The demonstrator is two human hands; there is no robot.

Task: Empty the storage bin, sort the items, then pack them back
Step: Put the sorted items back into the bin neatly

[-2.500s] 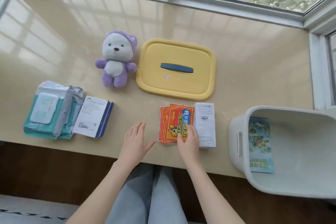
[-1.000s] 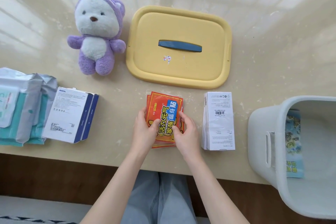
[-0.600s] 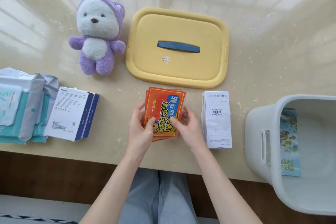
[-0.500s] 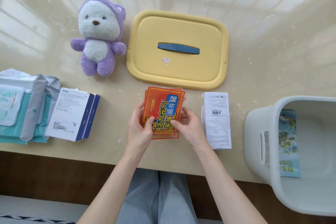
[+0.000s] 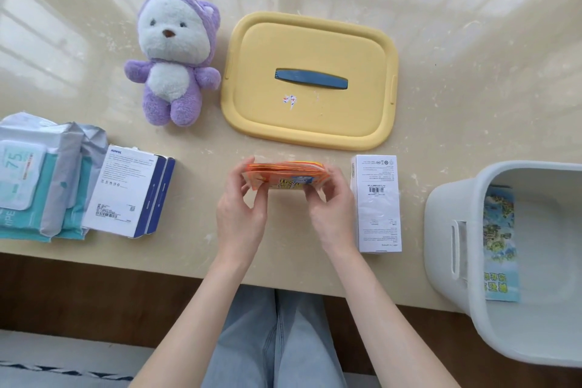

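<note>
Far left on the worktop, wipes packs beside two blue-edged boxes; behind, plush bear and yellow lid. At centre, stack of orange sachets, pinched at one end by the left grip, at the other by the right grip, tipped on edge at or just above the surface. Could fan out and spill if either pinch slackens — slick, loose packets. Long axis left to right, printed face toward the person. Further right, white box, then storage bin, leaflet inside.
</note>
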